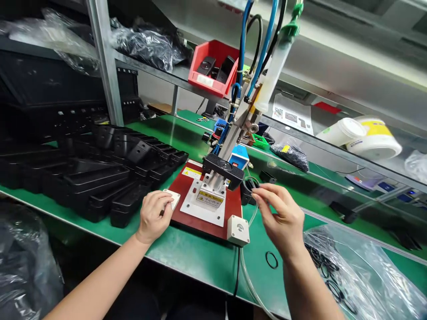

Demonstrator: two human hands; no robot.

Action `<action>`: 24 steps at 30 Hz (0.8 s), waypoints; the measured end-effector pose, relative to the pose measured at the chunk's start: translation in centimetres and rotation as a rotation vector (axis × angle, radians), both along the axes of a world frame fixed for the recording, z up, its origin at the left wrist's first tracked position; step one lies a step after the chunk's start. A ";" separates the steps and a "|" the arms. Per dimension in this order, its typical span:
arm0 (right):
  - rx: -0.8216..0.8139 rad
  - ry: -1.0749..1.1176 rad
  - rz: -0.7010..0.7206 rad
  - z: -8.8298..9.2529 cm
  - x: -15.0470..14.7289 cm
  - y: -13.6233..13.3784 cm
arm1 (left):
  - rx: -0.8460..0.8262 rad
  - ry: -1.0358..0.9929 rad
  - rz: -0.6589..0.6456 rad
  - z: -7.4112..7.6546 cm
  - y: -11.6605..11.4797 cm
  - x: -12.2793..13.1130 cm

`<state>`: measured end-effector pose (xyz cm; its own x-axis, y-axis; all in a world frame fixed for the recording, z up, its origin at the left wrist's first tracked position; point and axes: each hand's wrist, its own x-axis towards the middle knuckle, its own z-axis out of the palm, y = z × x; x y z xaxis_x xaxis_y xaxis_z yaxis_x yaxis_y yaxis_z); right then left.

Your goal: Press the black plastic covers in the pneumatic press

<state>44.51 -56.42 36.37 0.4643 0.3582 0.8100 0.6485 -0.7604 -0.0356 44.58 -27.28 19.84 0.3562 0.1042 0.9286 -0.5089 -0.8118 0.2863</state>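
A glue-dispensing jig stands on a dark red base plate [187, 213] with a white label plate in its middle. A black plastic part [223, 170] is clamped under the dispenser head and syringe [271, 73]. My left hand [154, 216] rests curled on the white button box [172, 198] at the plate's left corner. My right hand [278, 215] pinches a thin black ring [251, 183] at its fingertips, just right of the jig, beside a small black part [246, 195]. A second white button box [238, 230] sits at the plate's front right corner.
Stacks of black plastic trays and housings [100, 178] fill the green bench at the left. A loose black ring [271, 260] lies on the mat; a clear bag of more rings [333, 271] is at the right. A red bin [213, 66] sits on the shelf above.
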 end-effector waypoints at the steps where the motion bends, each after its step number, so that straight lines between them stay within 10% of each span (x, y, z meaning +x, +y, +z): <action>1: -0.018 -0.007 0.036 0.7 0.7 1.8 | -0.006 0.007 -0.006 -0.1 0.1 0.1; 8: -0.178 0.071 -0.055 1.9 5.6 5.9 | -0.042 0.076 -0.075 -0.2 0.6 0.4; 18: -0.297 0.081 -0.039 0.8 4.9 6.7 | -0.056 0.083 -0.100 -0.1 0.7 0.5; 24: -0.046 -0.047 0.005 -1.7 2.0 4.2 | -0.063 0.068 -0.092 0.0 0.7 0.1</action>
